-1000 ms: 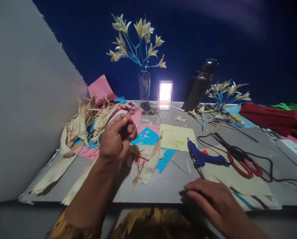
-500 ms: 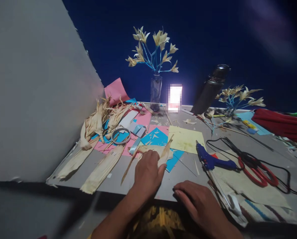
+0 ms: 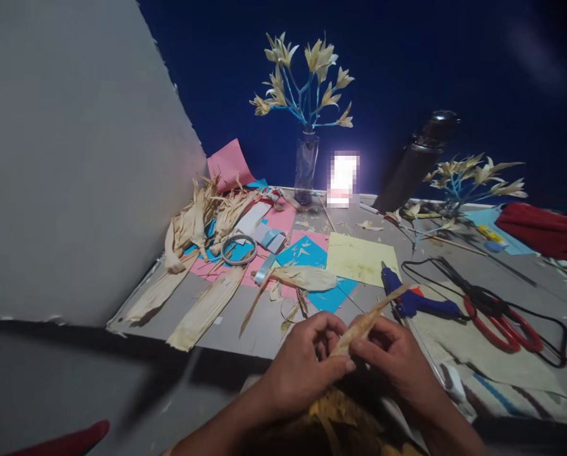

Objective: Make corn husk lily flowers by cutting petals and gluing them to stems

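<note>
At five o'clock in the view, the left hand and right hand sit close together, both partly curled, pinching one husk strip between them, its tip toward two o'clock. From the hands, the glue gun lies at two o'clock, the scissors at three, a loose husk at eleven.

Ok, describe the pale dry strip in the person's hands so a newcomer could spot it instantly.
Start at the grey table, then find the left hand and right hand at its near edge. Between them is the pale dry strip, its narrow tip overlapping the blue glue gun in view. Similar strips lie on the table; only this one is held.
</note>
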Tool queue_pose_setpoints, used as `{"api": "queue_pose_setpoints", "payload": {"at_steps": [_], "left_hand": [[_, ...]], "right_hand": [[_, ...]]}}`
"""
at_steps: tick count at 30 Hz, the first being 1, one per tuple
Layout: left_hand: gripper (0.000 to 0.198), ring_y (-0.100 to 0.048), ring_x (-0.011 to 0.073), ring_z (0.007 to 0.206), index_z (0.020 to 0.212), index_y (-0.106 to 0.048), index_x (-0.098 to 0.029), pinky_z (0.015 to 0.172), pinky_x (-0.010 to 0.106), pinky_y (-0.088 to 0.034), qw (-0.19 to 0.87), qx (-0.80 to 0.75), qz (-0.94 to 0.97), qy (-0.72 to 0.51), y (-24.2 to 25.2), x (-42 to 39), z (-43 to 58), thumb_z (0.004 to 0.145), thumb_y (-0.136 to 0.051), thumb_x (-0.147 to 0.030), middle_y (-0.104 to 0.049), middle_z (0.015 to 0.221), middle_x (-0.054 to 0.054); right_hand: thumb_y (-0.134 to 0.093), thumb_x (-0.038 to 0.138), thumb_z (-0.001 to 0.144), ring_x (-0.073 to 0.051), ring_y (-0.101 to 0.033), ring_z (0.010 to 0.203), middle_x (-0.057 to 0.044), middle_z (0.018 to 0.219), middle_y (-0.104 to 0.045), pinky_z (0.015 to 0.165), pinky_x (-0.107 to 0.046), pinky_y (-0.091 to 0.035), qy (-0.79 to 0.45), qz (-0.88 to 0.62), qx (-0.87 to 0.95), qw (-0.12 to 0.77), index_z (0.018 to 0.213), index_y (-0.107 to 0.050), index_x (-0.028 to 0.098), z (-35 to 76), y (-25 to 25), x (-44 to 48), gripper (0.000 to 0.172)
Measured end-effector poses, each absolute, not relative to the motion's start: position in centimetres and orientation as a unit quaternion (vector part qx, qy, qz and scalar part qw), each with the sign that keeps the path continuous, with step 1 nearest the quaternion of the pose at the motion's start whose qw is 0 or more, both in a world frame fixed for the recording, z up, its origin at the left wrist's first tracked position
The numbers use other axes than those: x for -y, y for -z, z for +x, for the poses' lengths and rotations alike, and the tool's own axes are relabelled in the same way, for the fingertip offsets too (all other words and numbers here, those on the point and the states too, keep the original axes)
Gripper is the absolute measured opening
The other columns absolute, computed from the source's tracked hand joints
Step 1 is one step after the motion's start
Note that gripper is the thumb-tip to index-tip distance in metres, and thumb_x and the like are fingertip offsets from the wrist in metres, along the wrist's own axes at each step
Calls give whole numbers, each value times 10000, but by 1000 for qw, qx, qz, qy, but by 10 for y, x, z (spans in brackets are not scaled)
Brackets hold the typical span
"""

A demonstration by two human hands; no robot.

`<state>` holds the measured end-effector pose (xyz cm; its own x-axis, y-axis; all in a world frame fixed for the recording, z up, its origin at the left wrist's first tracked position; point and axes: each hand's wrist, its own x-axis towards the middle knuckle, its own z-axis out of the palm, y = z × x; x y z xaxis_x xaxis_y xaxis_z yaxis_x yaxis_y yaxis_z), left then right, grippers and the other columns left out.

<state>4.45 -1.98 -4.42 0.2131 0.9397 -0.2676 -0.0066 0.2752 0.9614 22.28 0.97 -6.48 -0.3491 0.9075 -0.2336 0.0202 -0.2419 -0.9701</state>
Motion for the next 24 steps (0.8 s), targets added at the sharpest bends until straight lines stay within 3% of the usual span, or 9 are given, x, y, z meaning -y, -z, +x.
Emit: {"api": "queue_pose_setpoints", "payload": {"at_steps": [3,6,8,11,13,18,24], "left_hand": [[244,-389,99,594,799,-572,-162,567,242,-309,672,-472,427,-378,52,22,43,672,-740,-286,-462,646,-44],[247,-407,112,594,733,-561,-162,571,252,-316,664,-469,454,-366,54,20,35,760,-670,-382,-472,632,-29],[212,-464,138,636,728,-577,-171,608,266,-357,573,-518,520,-365,53,17,23,840,-581,-351,-519,662,-9],[141,-541,201,807,785,-603,-194,747,322,-408,272,-655,611,-352,55,10,-5,882,-505,-225,-599,811,35],[105,-547,237,878,834,-613,-195,801,365,-419,135,-692,644,-297,61,5,-23,857,-519,-155,-602,887,64],[95,-572,244,885,876,-634,-194,765,353,-442,59,-700,686,-190,78,-3,-42,878,-552,-146,-601,889,71],[140,-588,219,838,853,-606,-195,767,336,-439,42,-706,674,-214,85,-5,-44,935,-493,-187,-623,858,60]], "right_hand": [[-806,414,714,-237,-671,770,-64,802,-743,710,-305,-528,-654,-441,521,326,838,-745,160,219,64,-9,289],[-807,402,723,-253,-685,833,-79,885,-761,763,-325,-538,-671,-426,500,344,917,-757,160,216,66,-7,313],[-802,400,733,-266,-696,861,-90,931,-766,790,-349,-544,-683,-426,464,368,991,-751,162,216,67,-7,354],[-795,401,746,-279,-709,865,-102,954,-771,807,-383,-551,-694,-436,425,384,1033,-746,167,219,68,-8,374],[-801,398,741,-280,-711,870,-105,961,-773,827,-393,-549,-700,-434,421,380,1026,-753,170,219,68,-10,368],[-796,394,749,-267,-710,881,-96,973,-773,881,-397,-529,-715,-405,435,369,1039,-759,177,212,67,-13,364],[-798,412,739,-267,-700,887,-94,942,-771,835,-361,-530,-686,-416,476,360,978,-766,170,203,64,-24,341]]}}
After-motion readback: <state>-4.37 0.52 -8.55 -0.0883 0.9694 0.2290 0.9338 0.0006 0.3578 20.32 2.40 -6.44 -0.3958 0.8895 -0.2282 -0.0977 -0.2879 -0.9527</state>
